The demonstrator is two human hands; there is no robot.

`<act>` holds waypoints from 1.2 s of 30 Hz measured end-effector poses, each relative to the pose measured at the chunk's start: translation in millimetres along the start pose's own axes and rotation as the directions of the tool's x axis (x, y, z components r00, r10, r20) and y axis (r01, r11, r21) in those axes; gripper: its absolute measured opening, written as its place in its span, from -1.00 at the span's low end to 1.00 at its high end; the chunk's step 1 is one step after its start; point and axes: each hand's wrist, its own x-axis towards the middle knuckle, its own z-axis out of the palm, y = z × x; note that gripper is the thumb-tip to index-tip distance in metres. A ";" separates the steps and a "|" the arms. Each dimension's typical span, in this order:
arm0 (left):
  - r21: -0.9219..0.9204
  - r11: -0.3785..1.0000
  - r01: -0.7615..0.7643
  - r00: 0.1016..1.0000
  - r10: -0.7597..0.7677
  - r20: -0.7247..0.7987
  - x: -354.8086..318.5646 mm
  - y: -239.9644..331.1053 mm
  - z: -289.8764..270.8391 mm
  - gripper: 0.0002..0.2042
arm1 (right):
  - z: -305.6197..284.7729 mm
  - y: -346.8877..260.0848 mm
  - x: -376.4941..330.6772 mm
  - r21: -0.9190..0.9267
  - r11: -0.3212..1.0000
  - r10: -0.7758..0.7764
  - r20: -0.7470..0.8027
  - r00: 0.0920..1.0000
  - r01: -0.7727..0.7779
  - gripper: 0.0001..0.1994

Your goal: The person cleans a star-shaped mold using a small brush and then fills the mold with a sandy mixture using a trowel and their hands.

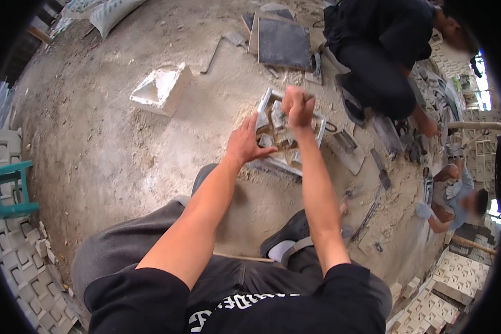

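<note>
A square mould frame (284, 166) with a pale metal rim lies on the dusty ground in front of me. Inside it are several light angular blocks (277, 115) and sandy brown material. My left hand (246, 142) rests on the frame's left side, fingers and thumb spread. Above the frame's upper part, my right hand (299, 107) is closed in a fist, slightly blurred; what it grips, if anything, cannot be made out. Close to the frame's right side lies a flat metal trowel (346, 155) with a handle on top.
A hollowed off-white block (175, 92) sits to the left. Dark square boards (284, 44) lean beyond the frame. One person (384, 50) crouches at far right, another (456, 195) farther right. A green stool (14, 189) and stacked cast blocks (19, 261) line the left edge.
</note>
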 end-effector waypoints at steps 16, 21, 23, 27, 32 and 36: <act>0.009 1.000 -0.004 1.000 0.004 0.004 -11.0 -7.9 -3.6 0.29 | 5.9 -51.0 -18.2 0.107 0.991 -0.081 -0.006 0.997 0.081 -0.56; -0.010 0.996 -0.091 0.994 0.090 -0.055 4.4 4.1 2.8 0.31 | -18.7 11.9 -22.8 -0.172 0.983 -0.059 0.077 0.995 0.072 -0.57; -0.018 0.998 -0.064 0.997 0.063 -0.045 -7.9 -4.8 -0.2 0.32 | -3.9 -2.8 -33.4 -0.119 0.990 0.087 0.047 0.995 -0.081 -0.57; -0.001 0.995 -0.097 0.994 0.097 -0.057 -11.4 -11.4 -1.0 0.34 | 1.2 -42.3 -45.3 0.024 0.999 -0.023 0.057 0.998 0.021 -0.57; 0.083 0.977 -0.199 0.979 0.201 -0.022 -4.5 -1.5 4.7 0.38 | -18.7 11.4 -54.8 -0.176 0.976 0.118 -0.049 0.992 -0.125 -0.59; 0.101 0.952 -0.288 0.957 0.289 0.003 -4.7 -3.4 -2.1 0.42 | -18.0 -0.2 -55.1 -0.049 0.999 -0.006 -0.107 0.994 0.000 -0.60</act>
